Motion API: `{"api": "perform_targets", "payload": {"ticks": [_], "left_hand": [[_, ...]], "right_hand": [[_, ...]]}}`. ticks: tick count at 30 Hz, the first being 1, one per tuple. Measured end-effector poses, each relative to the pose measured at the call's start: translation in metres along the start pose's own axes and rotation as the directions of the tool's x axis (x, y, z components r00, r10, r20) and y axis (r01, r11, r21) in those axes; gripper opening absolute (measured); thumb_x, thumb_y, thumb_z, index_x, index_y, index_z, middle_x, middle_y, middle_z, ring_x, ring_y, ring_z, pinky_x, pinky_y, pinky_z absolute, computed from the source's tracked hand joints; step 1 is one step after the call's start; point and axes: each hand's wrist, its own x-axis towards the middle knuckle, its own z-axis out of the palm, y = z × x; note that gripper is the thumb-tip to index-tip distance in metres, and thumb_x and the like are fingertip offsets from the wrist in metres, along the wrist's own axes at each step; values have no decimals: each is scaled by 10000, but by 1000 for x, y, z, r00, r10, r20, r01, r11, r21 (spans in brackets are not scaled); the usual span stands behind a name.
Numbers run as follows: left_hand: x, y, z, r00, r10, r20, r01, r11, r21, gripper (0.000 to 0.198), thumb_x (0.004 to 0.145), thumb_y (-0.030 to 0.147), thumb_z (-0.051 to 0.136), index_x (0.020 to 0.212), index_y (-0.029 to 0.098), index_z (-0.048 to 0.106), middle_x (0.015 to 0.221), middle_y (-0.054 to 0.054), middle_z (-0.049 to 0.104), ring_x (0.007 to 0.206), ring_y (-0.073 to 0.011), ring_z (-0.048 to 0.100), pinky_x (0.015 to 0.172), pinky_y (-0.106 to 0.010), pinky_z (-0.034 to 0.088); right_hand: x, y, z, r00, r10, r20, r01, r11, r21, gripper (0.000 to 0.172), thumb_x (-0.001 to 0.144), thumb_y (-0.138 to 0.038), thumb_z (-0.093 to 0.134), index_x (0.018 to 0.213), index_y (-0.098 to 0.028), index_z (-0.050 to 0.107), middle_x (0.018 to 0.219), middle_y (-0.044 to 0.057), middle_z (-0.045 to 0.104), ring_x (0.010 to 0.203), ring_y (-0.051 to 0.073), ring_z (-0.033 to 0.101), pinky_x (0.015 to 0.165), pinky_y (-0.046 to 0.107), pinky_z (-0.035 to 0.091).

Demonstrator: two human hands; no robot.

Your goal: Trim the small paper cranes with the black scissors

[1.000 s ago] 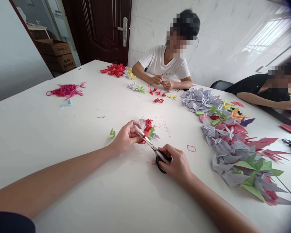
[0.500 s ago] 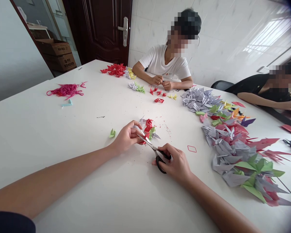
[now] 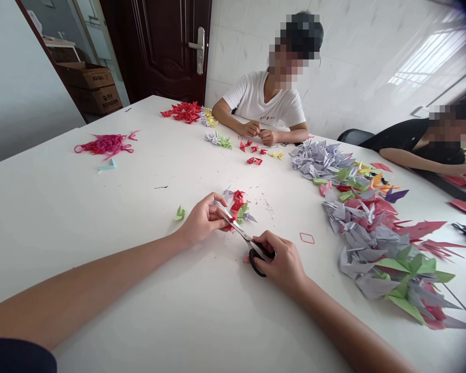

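My right hand (image 3: 282, 259) grips a pair of scissors (image 3: 247, 237) by its black handles, the blades pointing up and to the left. My left hand (image 3: 204, 220) is pinched around a small red folded-paper piece (image 3: 232, 223), perhaps a paper crane, partly hidden by fingers and blades. The scissor blades lie across this red piece, their tips by the left fingers. Just beyond are another red folded paper (image 3: 238, 199), a green one (image 3: 242, 212) and some pale grey ones. A single green folded paper (image 3: 179, 213) sits left of my left hand.
A large heap of grey, red and green paper cranes (image 3: 376, 233) covers the table's right side. Pink cords (image 3: 106, 145) lie at the left. Across the table sits a person in a white shirt (image 3: 270, 103); another in black (image 3: 411, 142) is at the right. Red scraps dot the tabletop.
The scissor blades look slightly closer together over the red paper, and my right hand has barely shifted. At the far right, more red paper shows under the person in black's hands.
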Motion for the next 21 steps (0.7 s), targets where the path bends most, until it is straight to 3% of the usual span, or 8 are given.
{"api": "perform_targets", "payload": {"ticks": [12, 21], "left_hand": [[0, -2, -1, 1000, 6, 2, -6, 1000, 29, 391, 742, 220, 782, 966, 209, 461, 761, 7, 723, 721, -174, 722, 765, -355, 586], [0, -5, 0, 1000, 24, 7, -25, 984, 176, 243, 783, 211, 732, 931, 192, 540, 783, -5, 683, 760, -173, 716, 758, -323, 576]], "right_hand": [[1, 0, 1, 1000, -21, -10, 21, 999, -29, 109, 727, -300, 626, 787, -227, 572, 590, -46, 509, 503, 104, 381, 486, 217, 321], [2, 1, 0, 998, 45, 44, -46, 999, 29, 153, 701, -314, 668, 797, -222, 592, 577, -59, 478, 525, 102, 344, 491, 214, 321]]}}
